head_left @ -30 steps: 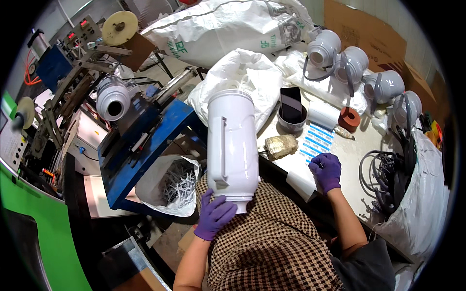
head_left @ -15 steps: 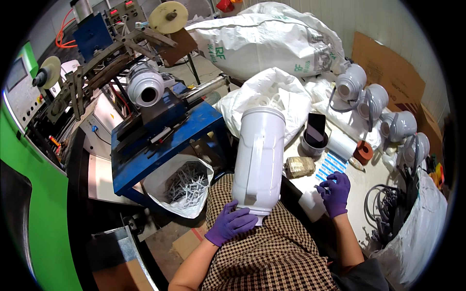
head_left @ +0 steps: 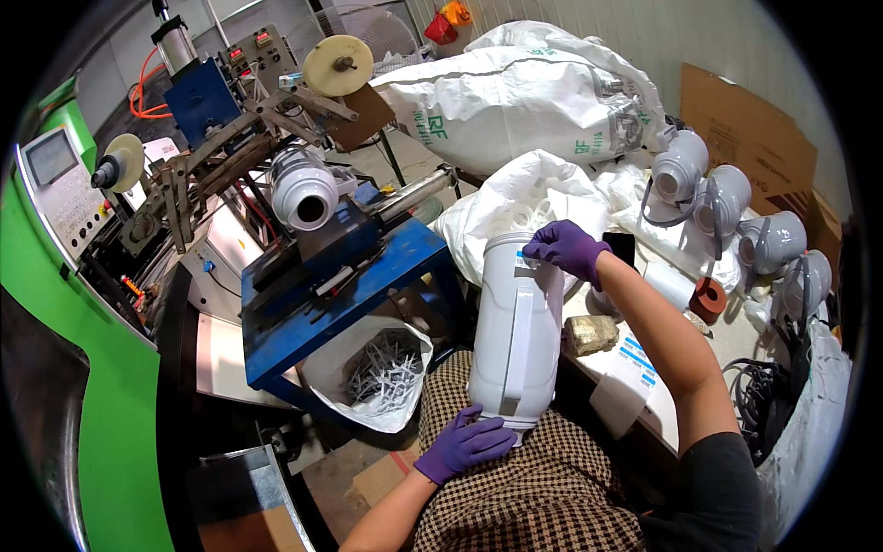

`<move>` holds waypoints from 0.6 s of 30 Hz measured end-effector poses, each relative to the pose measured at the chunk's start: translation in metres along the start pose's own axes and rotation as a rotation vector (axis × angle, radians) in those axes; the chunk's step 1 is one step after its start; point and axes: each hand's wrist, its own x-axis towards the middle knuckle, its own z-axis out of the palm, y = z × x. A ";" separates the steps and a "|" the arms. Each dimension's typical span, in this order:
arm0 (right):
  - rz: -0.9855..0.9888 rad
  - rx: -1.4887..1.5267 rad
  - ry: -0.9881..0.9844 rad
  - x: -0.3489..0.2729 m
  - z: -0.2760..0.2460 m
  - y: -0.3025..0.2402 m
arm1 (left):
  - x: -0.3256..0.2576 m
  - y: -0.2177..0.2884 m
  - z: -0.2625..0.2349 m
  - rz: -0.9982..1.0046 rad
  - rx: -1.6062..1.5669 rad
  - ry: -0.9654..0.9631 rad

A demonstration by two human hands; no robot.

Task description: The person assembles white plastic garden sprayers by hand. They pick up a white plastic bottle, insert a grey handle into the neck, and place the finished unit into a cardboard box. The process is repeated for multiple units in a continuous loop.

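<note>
A pale grey plastic canister [head_left: 495, 340] with a long raised rib lies across my lap, its threaded rim at the far end. My left hand [head_left: 466, 445] wraps its fingers over the narrower near end and steadies it. At the far end, just below the rim, my right hand [head_left: 568, 250] pinches a small blue-and-white sticker [head_left: 526, 260] against the canister wall. Whether the sticker's whole face touches the surface is hidden by the fingers. A sheet of blue-and-white stickers [head_left: 635, 366] lies on the table to the right, under my right forearm.
A blue metal stand [head_left: 354, 304] on the left carries another grey canister [head_left: 308, 198]. Below is a white sack of plastic scraps [head_left: 382, 373]. At right stand several grey fittings [head_left: 722, 198], a brown tape roll [head_left: 708, 299], a taped block [head_left: 590, 335] and black straps [head_left: 759, 396].
My right hand has moved from above the sticker sheet to the canister's far end, where a sticker now shows. My left hand stays on the near end. The whole view has shifted slightly.
</note>
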 end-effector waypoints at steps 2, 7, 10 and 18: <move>0.030 -0.070 0.018 0.005 0.001 0.007 | 0.000 -0.004 0.003 0.012 0.002 0.015; -0.101 -0.699 0.331 -0.003 0.034 0.003 | -0.016 -0.003 0.003 -0.023 0.036 -0.016; -0.150 -0.695 0.330 0.005 0.016 0.029 | -0.018 0.021 0.008 -0.419 0.102 0.088; -0.135 0.273 0.361 0.050 0.046 0.003 | -0.006 0.035 -0.014 -0.845 -0.078 0.523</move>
